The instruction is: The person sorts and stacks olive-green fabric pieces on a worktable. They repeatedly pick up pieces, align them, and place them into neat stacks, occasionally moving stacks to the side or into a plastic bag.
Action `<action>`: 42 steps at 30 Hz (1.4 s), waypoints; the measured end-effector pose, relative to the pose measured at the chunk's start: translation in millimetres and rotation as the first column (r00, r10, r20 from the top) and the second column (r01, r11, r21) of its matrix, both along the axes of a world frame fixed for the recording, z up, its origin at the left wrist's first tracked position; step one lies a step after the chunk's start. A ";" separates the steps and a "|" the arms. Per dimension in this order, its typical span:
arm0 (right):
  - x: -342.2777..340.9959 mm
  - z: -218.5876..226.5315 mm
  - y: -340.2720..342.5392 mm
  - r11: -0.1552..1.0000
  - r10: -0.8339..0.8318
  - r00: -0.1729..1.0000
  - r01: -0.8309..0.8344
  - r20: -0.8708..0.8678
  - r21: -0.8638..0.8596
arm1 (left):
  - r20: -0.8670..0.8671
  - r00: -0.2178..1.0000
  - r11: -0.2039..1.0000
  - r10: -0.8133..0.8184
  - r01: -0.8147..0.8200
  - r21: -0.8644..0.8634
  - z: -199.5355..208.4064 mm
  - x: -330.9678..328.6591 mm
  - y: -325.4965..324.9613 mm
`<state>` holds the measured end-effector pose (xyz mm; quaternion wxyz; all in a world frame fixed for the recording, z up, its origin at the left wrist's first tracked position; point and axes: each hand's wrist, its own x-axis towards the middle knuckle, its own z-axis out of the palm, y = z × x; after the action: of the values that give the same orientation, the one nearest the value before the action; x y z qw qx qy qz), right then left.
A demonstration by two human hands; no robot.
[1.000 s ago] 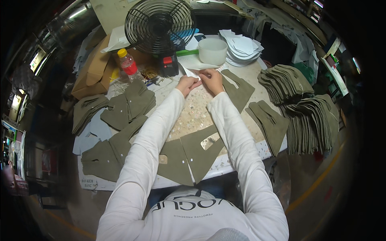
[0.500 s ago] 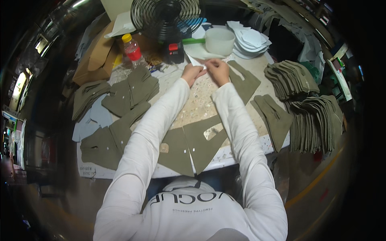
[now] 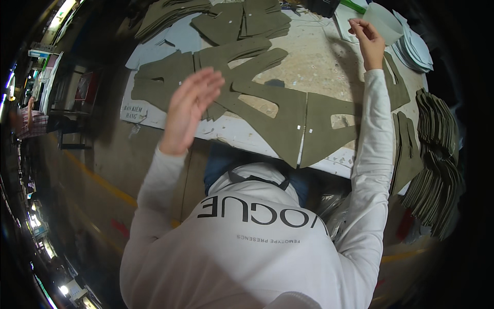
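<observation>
My left hand [image 3: 191, 112] is raised over the table's near left edge, fingers stretched out and slightly blurred, with nothing in it. Below and beyond it lie olive-green cut fabric pieces [image 3: 154, 92]. My right hand [image 3: 369, 40] is up at the far right, beside a whitish round tub [image 3: 385, 23], thumb and fingers pinched together; whatever is between them is too small to make out. Two more olive pieces, a left one [image 3: 272, 116] and a right one [image 3: 329, 139], lie edge to edge at the table's near side, each with a small white sticker by the seam.
Thick stacks of olive pieces [image 3: 437, 123] stand at the right, near a narrow slitted piece [image 3: 404, 144]. White rounded sheets [image 3: 414, 49] are piled behind. Further olive pieces [image 3: 242, 23] and light-blue sheets [image 3: 172, 41] lie at the far left. Another person [image 3: 33, 121] is off left.
My hands have parted: the left came back toward me and opened, while the right stayed at the far side, still pinched. The view has tilted down and turned.
</observation>
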<state>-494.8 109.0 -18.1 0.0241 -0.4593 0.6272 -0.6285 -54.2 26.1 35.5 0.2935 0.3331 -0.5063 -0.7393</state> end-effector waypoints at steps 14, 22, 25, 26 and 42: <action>227.2 33.1 26.5 0.604 0.511 0.687 -0.715 0.517 0.353 | 0.249 0.961 0.980 -0.121 0.156 -0.125 -45.6 11.9 51.9; 260.4 10.1 38.8 0.801 0.431 0.887 -0.460 0.163 0.383 | 0.466 0.884 0.852 0.029 0.222 -0.474 -45.7 -7.9 20.7; 265.5 5.2 38.9 0.816 0.397 0.898 -0.440 0.188 0.374 | 0.563 0.824 0.870 0.056 0.236 -0.433 -43.6 -8.1 19.6; 267.4 4.4 39.5 0.816 0.401 0.905 -0.425 0.146 0.393 | 0.604 0.792 0.863 0.085 0.244 -0.442 -43.8 -8.2 19.6; 288.7 -4.5 45.3 0.881 0.319 0.947 -0.278 -0.047 0.384 | 0.582 0.803 0.813 0.129 0.250 -0.525 -45.9 -13.1 14.3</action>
<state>-206.1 154.3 -22.6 0.1731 -0.5709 0.6568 -0.4611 -67.4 40.4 -10.4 0.1822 0.4242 -0.7828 -0.4173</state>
